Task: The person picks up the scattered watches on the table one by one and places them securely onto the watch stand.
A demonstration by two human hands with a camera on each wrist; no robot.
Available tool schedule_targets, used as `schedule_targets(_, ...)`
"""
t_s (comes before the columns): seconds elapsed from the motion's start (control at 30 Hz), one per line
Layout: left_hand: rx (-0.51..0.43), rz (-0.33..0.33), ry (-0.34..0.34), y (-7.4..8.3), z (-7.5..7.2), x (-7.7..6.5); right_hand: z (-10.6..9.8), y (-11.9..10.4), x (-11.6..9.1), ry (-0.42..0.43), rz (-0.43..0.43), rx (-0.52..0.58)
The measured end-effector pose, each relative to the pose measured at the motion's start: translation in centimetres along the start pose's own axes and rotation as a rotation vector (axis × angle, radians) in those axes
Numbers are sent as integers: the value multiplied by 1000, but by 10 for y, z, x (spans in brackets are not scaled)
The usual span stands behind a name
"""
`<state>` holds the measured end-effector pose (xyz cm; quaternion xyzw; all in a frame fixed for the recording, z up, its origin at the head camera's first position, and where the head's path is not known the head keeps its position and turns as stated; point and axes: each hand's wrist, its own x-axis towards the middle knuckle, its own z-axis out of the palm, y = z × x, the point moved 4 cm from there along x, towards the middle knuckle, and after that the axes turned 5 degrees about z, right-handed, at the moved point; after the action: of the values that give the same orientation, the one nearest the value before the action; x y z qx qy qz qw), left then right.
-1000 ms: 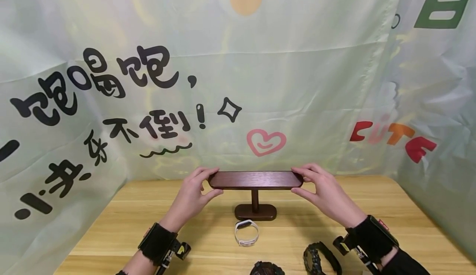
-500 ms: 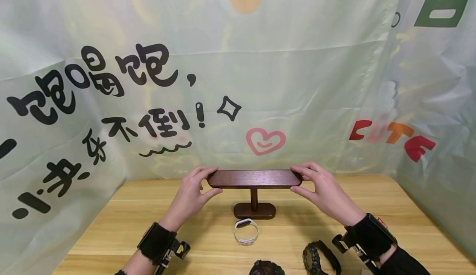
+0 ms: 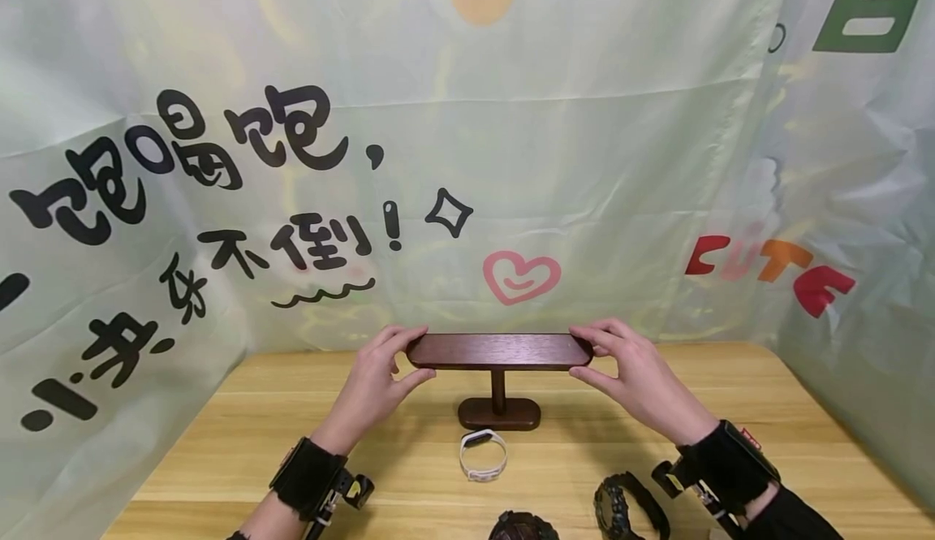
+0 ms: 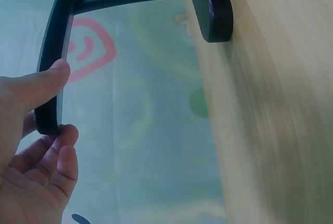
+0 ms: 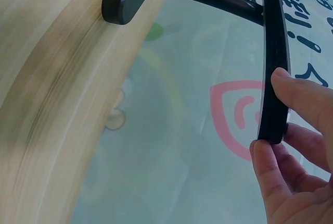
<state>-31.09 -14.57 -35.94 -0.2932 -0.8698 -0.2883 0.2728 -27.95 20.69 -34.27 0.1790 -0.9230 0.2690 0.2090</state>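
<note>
A dark brown wooden T-shaped display stand (image 3: 500, 352) stands upright on the table, its rounded base (image 3: 499, 415) on the wood. My left hand (image 3: 371, 386) pinches the left end of its top bar between thumb and fingers. At the right end, my right hand (image 3: 634, 373) pinches the bar the same way. In the left wrist view, the thumb (image 4: 44, 86) lies against the bar, with fingertips at its end. The right wrist view shows the right thumb (image 5: 302, 94) on the bar and fingers at the bar's end.
In front of the base lies a white fitness band (image 3: 478, 438) with a dark face. Nearer me are a dark watch (image 3: 523, 526), cut off by the frame, and a black-strapped watch (image 3: 648, 506) on the right. Printed cloth (image 3: 621, 199) hangs around the wooden table (image 3: 292, 418).
The head view has shifted very slightly, so everything sits a little higher and further left. Both hands keep holding the stand's ends, with no other visible movement.
</note>
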Motion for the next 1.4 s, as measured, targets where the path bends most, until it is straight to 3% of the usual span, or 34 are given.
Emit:
schedule_targets(0.5, 4, -23, -27, -1, 0, -6, -1, 1, -3, -49, 25, 38)
schedule_targets(0.8, 82, 47, 27, 9, -13, -16, -26, 5, -27, -45, 50, 35)
schedule_targets(1.03, 84, 75, 75, 17, -19, -23, -32, 19, -56, -15, -49, -31)
schedule_targets(1.13, 88, 74, 75, 18, -18, -24, -26, 26, -68, -95, -46, -50)
schedule_targets(1.4, 78, 87, 73, 16, -14, -27, -3, 44, -85, -464, -52, 39)
